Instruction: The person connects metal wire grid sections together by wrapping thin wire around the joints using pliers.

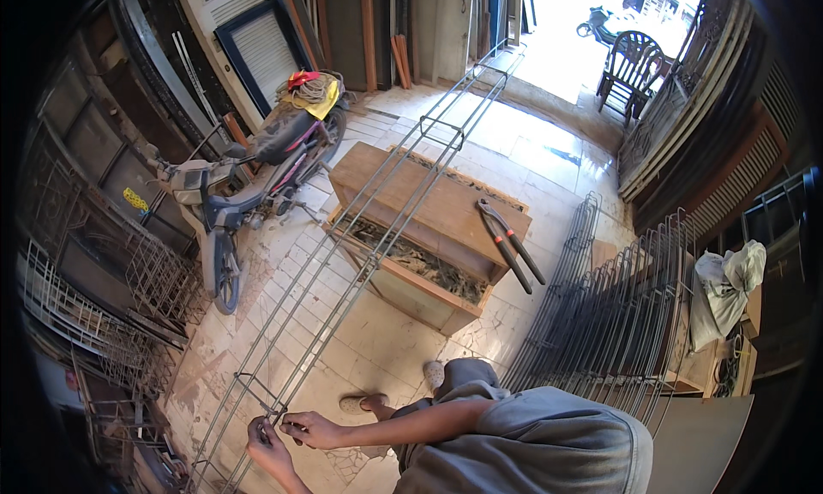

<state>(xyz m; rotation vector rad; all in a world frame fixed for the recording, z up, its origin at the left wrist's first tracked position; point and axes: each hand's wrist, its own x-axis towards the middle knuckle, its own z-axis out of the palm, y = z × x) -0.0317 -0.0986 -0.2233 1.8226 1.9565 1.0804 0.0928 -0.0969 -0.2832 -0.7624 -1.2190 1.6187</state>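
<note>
- Your left hand [261, 434] is closed around a small tool or wire end at the near stirrup [257, 389]; what it grips is too small to name, and the fingers are curled tight together.
- Your right hand [307, 427] sits just beside it, fingertips pinched on the thin wire where the stirrup meets a long bar.
- The thing under your hands is a long rebar cage [377, 237]: thin, dull grey steel rods running lengthwise, tied by square wire stirrups spaced well apart along it.
- The cage runs from your hands at the lower left up toward the bright doorway, its middle resting across a wooden bench [429, 204].
- The bench is plain planked wood, boxy, with a lower shelf full of rough scraps.
- Long-handled bolt cutters [512, 244] lie on the bench top, dark steel with red grips, to the right of the cage and apart from it.
- A stack of bent steel frames [617, 314] leans at your right, ribbed and grey.
- A dusty motorbike [249, 185] stands left of the bench on the worn, pale tiled floor [377, 340].
- A dark plastic chair [633, 65] stands by the doorway.
</note>
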